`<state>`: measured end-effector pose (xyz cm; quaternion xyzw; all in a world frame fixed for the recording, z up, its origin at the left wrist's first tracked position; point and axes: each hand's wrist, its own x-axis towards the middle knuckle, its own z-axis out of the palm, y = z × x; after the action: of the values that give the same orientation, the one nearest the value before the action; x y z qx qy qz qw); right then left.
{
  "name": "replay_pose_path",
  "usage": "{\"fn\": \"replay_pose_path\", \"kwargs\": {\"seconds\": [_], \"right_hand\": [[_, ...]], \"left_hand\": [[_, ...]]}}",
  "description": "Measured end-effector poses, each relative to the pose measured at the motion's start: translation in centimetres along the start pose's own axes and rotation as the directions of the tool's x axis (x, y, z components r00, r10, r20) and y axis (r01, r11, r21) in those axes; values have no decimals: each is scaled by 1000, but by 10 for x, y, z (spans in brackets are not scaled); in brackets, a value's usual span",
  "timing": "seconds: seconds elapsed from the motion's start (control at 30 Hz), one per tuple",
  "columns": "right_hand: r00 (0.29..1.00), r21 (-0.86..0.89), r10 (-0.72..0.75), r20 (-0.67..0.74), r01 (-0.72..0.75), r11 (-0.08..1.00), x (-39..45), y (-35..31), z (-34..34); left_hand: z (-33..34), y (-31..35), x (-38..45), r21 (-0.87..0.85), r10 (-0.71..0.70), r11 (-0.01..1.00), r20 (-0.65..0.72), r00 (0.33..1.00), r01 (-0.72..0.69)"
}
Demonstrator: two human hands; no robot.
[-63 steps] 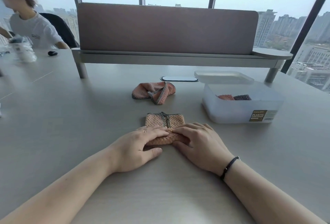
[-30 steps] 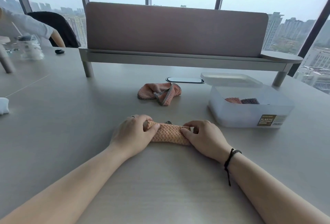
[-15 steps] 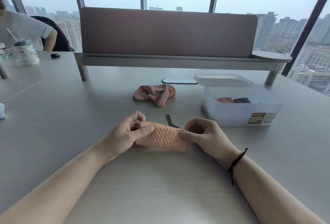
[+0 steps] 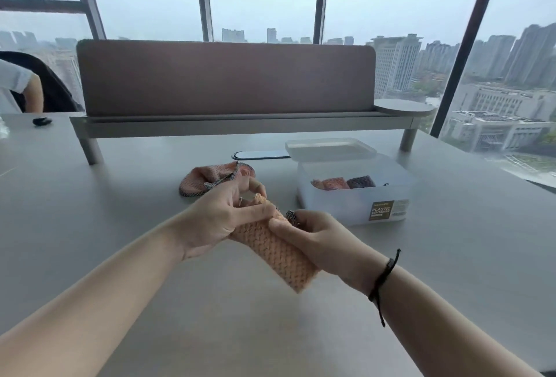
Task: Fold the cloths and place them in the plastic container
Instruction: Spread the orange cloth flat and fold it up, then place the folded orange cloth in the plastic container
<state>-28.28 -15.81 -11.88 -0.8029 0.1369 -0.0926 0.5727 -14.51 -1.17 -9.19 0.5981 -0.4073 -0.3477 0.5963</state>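
A folded orange knitted cloth [image 4: 279, 253] is held above the table, tilted so its long side runs toward me. My left hand [image 4: 219, 220] grips its far end, thumb across the top. My right hand [image 4: 319, 241] holds its right edge, fingers curled under it. Behind my hands an unfolded pink cloth [image 4: 210, 179] with a grey trim lies crumpled on the table. To the right stands the open translucent plastic container [image 4: 355, 205], with a pink and a dark folded cloth inside. Its lid [image 4: 329, 148] lies just behind it.
A long grey shelf with a brown divider panel [image 4: 225, 78] crosses the table behind everything. A flat oval cable cover [image 4: 260, 154] sits in the table near the lid. Another person's arm [image 4: 33, 95] shows at the far left, with a small black object [image 4: 42, 121] nearby.
The folded orange cloth has been lifted off the table and turned from lying crosswise to pointing toward me. Both hands rose with it and the head camera tilted upward.
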Motion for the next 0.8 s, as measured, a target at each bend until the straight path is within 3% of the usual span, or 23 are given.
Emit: {"fn": "replay_pose_path", "kwargs": {"seconds": [0.17,0.37,0.53,0.67,0.8], "right_hand": [[984,-26,-79,-161,76,997,11,-16,-45],[948,-43,-52,-314,41,998,57,-27,-102],[896,-177,24,-444,-113,978,97,-19,-141],[927,-487,140,-348,-306,818,118,-8,-145],[936,-540,294,-196,-353,764,127,-8,-136]], "left_hand": [[27,22,64,105,101,991,-219,971,-79],[49,48,146,282,272,947,-439,856,-156],[34,42,167,226,237,966,-578,781,-126],[-8,-6,155,376,233,925,-675,700,55],[-50,-47,125,618,320,746,-659,681,248]]}}
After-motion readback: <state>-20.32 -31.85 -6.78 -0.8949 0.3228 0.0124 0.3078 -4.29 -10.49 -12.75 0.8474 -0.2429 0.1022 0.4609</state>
